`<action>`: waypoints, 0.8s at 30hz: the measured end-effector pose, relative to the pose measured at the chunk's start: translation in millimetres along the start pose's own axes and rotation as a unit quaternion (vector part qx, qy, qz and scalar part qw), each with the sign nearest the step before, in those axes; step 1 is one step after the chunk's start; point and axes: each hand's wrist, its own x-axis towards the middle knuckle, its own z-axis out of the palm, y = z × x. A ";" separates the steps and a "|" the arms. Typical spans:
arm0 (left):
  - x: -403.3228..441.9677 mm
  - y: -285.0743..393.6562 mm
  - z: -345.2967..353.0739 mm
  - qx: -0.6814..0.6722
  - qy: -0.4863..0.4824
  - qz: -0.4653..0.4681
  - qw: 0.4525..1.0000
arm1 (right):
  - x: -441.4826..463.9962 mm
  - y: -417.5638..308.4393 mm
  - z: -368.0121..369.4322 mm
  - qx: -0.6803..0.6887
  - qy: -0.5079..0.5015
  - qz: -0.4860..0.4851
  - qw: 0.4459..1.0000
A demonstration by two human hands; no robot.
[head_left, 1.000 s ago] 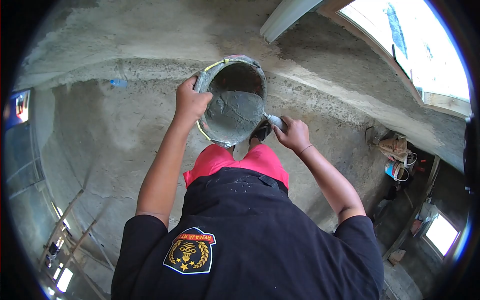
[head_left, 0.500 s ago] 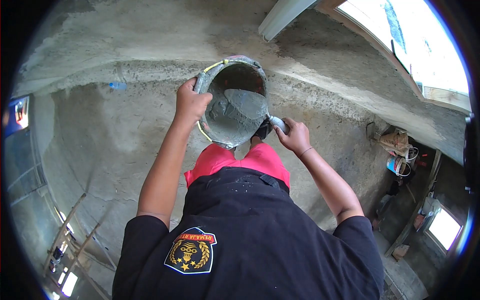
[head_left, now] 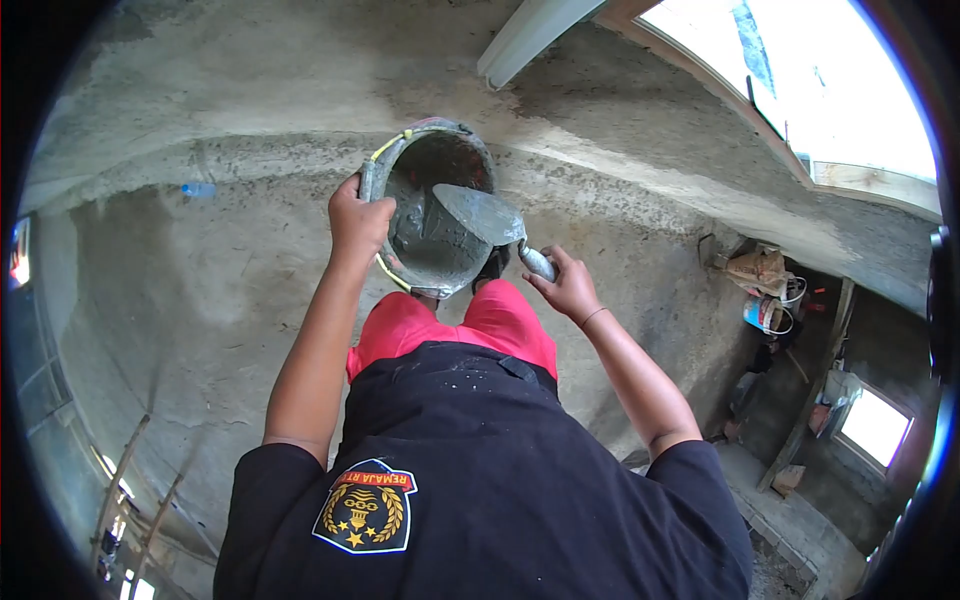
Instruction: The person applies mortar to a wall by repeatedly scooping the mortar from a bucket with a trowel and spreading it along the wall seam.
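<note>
A round bucket (head_left: 440, 268) coated in grey is tilted so that its mouth faces me, with wet grey mortar (head_left: 420, 232) inside. My left hand (head_left: 360, 222) is closed on its rim at the left side, beside the yellow handle wire. On the right, my right hand (head_left: 565, 284) grips the handle of a trowel (head_left: 478, 213). The trowel's blade lies across the mouth of the bucket, its tip over the mortar and its heel out past the right rim.
A blue plastic bottle (head_left: 199, 189) lies by the wall's base at upper left. On the right are a cement bag (head_left: 757, 270) and a white-and-blue pail (head_left: 766, 314). Wooden poles (head_left: 120, 485) stand at lower left. A bright window opening (head_left: 830, 90) is at upper right.
The trowel blade has risen from the mortar and shifted right towards the rim. The bucket and both hands have moved a little left in the view, as has the background.
</note>
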 end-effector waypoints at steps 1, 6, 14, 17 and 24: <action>-0.4 -1.9 3.4 -0.002 0.006 -0.007 1.000 | -2.3 1.2 -2.5 -0.006 0.000 0.000 1.000; -3.5 -12.4 19.0 -0.028 0.017 -0.012 0.999 | -0.6 21.2 -14.6 -0.066 0.034 -0.008 0.997; -12.3 -14.4 46.1 -0.086 0.064 -0.025 0.994 | 44.0 45.4 -62.7 -0.054 0.030 0.027 0.998; -10.4 -25.1 52.5 -0.050 0.092 -0.015 0.994 | 77.4 59.0 -75.8 -0.052 0.019 0.037 0.998; -17.4 -47.9 63.2 -0.050 0.134 -0.045 0.989 | 180.0 107.9 -70.8 -0.094 -0.013 0.039 0.995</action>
